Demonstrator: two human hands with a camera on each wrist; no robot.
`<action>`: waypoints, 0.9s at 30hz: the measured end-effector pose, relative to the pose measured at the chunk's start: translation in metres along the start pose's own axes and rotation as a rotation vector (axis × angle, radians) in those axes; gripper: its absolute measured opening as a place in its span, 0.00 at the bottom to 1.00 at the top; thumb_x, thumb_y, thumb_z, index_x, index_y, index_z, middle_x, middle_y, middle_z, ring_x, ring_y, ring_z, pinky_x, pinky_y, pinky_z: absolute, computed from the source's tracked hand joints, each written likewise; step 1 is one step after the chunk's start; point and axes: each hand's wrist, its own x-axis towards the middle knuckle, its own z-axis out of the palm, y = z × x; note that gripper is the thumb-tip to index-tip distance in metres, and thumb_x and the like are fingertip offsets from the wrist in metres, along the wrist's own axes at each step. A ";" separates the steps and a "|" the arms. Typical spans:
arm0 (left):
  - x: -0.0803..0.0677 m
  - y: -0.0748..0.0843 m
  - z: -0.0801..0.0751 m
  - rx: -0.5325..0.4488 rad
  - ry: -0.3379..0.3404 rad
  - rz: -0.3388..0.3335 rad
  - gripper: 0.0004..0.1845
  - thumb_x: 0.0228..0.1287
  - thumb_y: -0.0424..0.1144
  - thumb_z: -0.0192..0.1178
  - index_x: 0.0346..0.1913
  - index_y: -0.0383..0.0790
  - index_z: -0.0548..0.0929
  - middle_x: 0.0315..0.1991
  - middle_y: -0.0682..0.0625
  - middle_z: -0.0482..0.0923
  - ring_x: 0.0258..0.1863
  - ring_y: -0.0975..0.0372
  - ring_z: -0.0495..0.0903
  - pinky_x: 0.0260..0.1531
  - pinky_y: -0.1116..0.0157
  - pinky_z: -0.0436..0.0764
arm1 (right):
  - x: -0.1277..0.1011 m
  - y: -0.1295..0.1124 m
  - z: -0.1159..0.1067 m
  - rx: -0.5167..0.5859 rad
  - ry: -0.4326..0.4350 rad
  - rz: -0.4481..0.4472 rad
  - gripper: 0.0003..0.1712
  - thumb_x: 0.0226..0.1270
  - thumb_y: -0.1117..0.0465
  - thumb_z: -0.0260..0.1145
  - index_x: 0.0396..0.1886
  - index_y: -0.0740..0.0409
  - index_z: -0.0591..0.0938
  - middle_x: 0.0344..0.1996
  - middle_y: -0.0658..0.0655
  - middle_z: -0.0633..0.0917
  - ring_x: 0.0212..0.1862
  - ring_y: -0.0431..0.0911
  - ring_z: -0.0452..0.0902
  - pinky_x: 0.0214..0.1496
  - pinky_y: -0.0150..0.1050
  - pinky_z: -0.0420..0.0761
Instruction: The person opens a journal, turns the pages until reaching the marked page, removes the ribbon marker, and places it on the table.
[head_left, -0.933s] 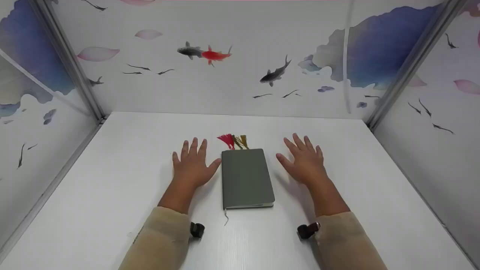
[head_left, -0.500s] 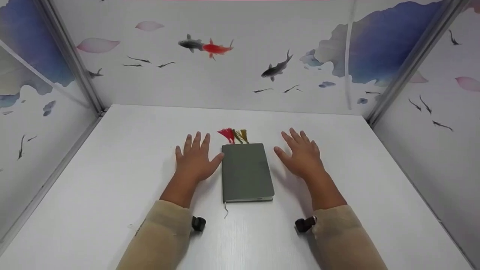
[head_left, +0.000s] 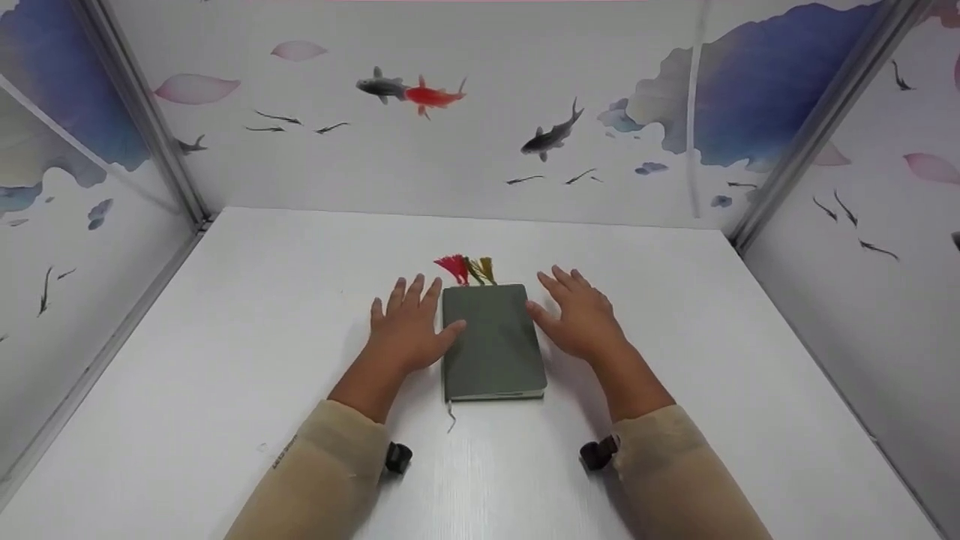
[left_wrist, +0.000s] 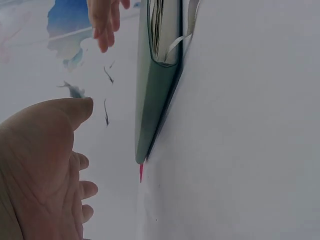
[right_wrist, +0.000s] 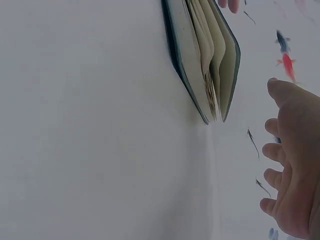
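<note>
Notebook (head_left: 493, 341), grey-green and closed, lies flat near the middle of the white bench (head_left: 225, 360) in the head view, with red and yellow tassels (head_left: 466, 268) fanning out at its far edge and a thin ribbon trailing from its near edge. The left hand (head_left: 409, 330) sits just left of it, fingers straight and spread, thumb laid over the cover's left edge. The right hand (head_left: 579, 319) lies just right of it, fingers likewise straight, thumb at the cover's right edge; neither hand grips anything.

From the left wrist camera, the notebook (left_wrist: 157, 75) shows its spine side, and the left hand (left_wrist: 42, 165) is relaxed beside it with the thumb close; whether it touches the cover is hard to tell here.

From the right wrist camera, the notebook (right_wrist: 205, 60) shows loosely gapped pages, with the right hand (right_wrist: 292, 165) open just off its edge.

One risk, as I judge it: pressing unevenly from the two sides could skid the notebook on the smooth bench or let the loose pages splay.
</note>
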 end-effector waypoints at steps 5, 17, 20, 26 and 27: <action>-0.002 0.008 0.006 -0.004 -0.053 0.043 0.51 0.74 0.71 0.54 0.89 0.52 0.48 0.90 0.45 0.43 0.90 0.45 0.40 0.85 0.35 0.46 | 0.002 -0.004 0.007 -0.003 -0.012 -0.026 0.43 0.81 0.30 0.52 0.87 0.41 0.61 0.88 0.55 0.58 0.89 0.59 0.47 0.85 0.70 0.55; -0.014 0.018 0.016 -0.039 -0.250 0.128 0.58 0.62 0.75 0.65 0.88 0.55 0.53 0.89 0.46 0.48 0.88 0.46 0.53 0.82 0.38 0.61 | 0.005 -0.018 0.016 0.050 -0.177 -0.005 0.44 0.81 0.28 0.51 0.87 0.42 0.60 0.88 0.55 0.58 0.89 0.59 0.50 0.85 0.69 0.55; -0.014 0.017 0.017 -0.045 -0.256 0.139 0.60 0.59 0.76 0.67 0.88 0.55 0.55 0.90 0.45 0.47 0.88 0.46 0.52 0.82 0.38 0.62 | 0.004 -0.020 0.017 0.073 -0.200 0.000 0.45 0.81 0.28 0.51 0.87 0.45 0.62 0.87 0.57 0.60 0.88 0.60 0.51 0.86 0.69 0.55; -0.012 0.016 0.016 -0.056 -0.299 0.156 0.64 0.51 0.76 0.73 0.87 0.59 0.55 0.90 0.46 0.43 0.89 0.48 0.49 0.82 0.40 0.63 | 0.004 -0.021 0.016 0.132 -0.199 0.005 0.45 0.81 0.29 0.53 0.86 0.49 0.64 0.85 0.59 0.64 0.87 0.60 0.55 0.86 0.65 0.57; -0.011 0.016 0.016 -0.056 -0.312 0.156 0.65 0.50 0.76 0.74 0.88 0.60 0.54 0.90 0.47 0.41 0.89 0.49 0.48 0.82 0.40 0.63 | 0.004 -0.021 0.016 0.140 -0.196 0.005 0.46 0.81 0.29 0.53 0.86 0.49 0.64 0.85 0.59 0.64 0.87 0.60 0.56 0.86 0.65 0.58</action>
